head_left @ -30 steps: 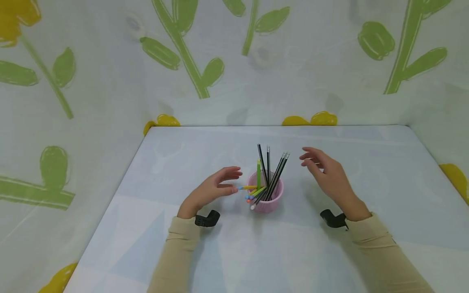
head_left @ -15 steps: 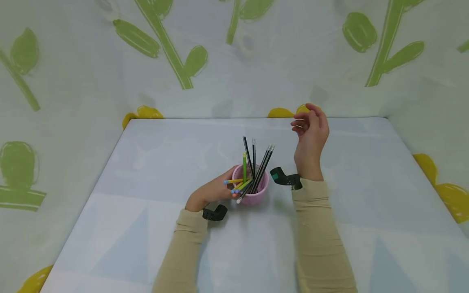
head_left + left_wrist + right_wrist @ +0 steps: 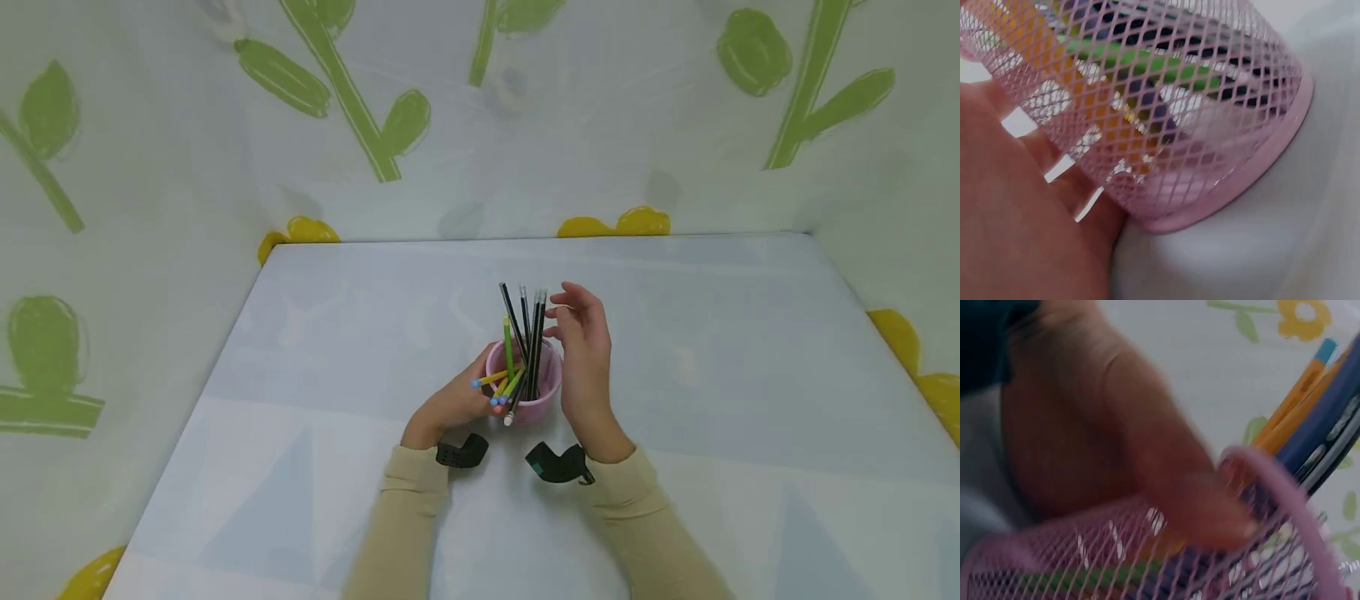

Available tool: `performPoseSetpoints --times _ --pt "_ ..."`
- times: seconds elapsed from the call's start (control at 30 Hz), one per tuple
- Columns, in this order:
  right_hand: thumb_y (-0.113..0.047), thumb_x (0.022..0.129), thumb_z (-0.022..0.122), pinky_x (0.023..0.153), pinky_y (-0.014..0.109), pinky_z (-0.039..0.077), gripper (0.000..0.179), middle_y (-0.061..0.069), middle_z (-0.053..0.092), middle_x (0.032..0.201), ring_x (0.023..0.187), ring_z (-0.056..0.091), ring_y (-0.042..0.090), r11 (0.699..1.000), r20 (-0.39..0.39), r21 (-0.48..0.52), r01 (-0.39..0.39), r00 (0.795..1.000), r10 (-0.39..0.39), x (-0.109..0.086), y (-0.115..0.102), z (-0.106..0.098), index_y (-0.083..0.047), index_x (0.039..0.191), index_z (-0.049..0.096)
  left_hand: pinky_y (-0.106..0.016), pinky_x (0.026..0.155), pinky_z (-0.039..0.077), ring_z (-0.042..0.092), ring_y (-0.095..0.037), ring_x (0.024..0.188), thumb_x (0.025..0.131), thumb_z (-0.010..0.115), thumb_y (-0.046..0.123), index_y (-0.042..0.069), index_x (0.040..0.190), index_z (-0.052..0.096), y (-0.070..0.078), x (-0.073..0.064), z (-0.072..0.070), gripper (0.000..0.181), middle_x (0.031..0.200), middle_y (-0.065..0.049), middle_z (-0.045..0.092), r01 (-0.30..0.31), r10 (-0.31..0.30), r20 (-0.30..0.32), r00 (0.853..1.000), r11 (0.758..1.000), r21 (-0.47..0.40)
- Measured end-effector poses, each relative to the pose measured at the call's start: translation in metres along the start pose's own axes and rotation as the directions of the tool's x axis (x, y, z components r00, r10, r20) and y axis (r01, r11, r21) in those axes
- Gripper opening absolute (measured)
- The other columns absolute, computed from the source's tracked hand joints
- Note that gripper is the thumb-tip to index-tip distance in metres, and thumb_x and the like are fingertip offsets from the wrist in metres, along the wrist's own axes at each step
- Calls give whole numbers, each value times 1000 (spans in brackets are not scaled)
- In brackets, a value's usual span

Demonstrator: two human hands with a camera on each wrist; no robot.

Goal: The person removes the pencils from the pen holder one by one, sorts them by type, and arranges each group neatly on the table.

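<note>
A pink mesh pencil cup stands upright on the table, filled with several pencils. Tall black pencils rise from it beside a green pencil, while orange pencils and other short ones lean out to the front left. My left hand grips the cup from its left side; its fingertips are hidden behind the mesh wall. Close by on the right, my right hand is raised with loosely bent fingers near the black pencils, holding nothing. In the right wrist view its blurred thumb overlaps the cup's side.
The pale table has a faint triangle pattern. Behind and beside it hangs a white cloth printed with green stems and yellow flowers. A black wrist camera sits on the left wrist, another black camera on the right.
My left hand has moved right and taken hold of the cup. The right hand rose toward the back, then came down to the cup's right side. The tall black pencils now stand more upright.
</note>
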State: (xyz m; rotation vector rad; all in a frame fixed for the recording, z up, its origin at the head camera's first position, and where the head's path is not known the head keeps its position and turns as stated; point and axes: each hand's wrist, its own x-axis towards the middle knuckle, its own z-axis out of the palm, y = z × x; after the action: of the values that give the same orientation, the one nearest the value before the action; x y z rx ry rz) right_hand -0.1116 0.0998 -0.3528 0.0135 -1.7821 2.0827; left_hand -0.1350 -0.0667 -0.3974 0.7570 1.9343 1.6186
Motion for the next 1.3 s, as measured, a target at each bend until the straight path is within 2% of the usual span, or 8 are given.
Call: performPoseSetpoints --times 0.13,0.23,0.47,0.57,0.77,0.97,1.1,1.3 --pt "-23 90 53 77 28 45 33 8 52 106 95 49 20 992 100 -129 -7 995 20 7 16 -9 -13 121 50 -37 98 32 40 -19 112 74 66 3 10 136 21 1 0 6 77 129 -13 41 10 -9 -96 995 1000 8" --pt "-27 87 56 79 30 43 33 6 55 100 92 50 19 972 113 -236 -9 993 36 9 24 -13 -14 117 54 -39 99 30 39 -23 115 70 66 -2 8 137 20 0 2 10 82 131 -14 39 0 -3 -142 990 1000 -19" --pt "-38 85 56 78 35 41 42 0 54 103 93 48 16 867 106 -498 -27 990 92 6 30 -22 -15 120 53 -37 97 31 40 -22 113 68 68 -5 12 136 22 -2 11 22 84 130 -11 40 2 -14 -204 979 998 -58" --pt "-42 83 58 76 35 40 40 -1 56 104 94 48 15 847 113 -532 -25 989 100 4 34 -26 -14 113 59 -35 96 31 41 -18 109 68 69 -4 14 135 24 -3 13 25 83 129 -8 42 15 -25 -221 975 999 -50" --pt "-39 82 60 76 33 41 32 -4 57 101 91 50 13 840 121 -542 -24 987 106 -2 35 -25 -14 101 63 -37 98 29 41 -19 111 67 68 -5 13 137 22 -6 5 27 86 131 -9 41 27 -30 -249 968 1000 -16" --pt "-35 82 61 75 34 43 28 -1 54 102 90 51 15 795 134 -605 33 989 61 -6 36 -28 -12 98 64 -38 99 29 42 -19 113 68 69 -3 15 138 22 -5 3 27 87 133 -8 40 46 -43 -238 970 999 5" --pt "-37 84 59 73 35 45 29 -1 52 104 92 50 14 803 121 -595 42 992 37 -6 37 -28 -12 98 64 -38 97 31 43 -19 112 68 70 -1 15 137 25 -4 4 23 84 131 -8 42 52 -44 -235 971 998 28" --pt "-39 86 55 75 35 44 30 -1 56 100 92 50 14 860 34 -510 13 999 5 -2 31 -37 -12 100 62 -37 97 31 43 -18 110 67 72 0 14 136 26 -1 9 18 84 129 -8 44 63 -47 -221 974 996 64"
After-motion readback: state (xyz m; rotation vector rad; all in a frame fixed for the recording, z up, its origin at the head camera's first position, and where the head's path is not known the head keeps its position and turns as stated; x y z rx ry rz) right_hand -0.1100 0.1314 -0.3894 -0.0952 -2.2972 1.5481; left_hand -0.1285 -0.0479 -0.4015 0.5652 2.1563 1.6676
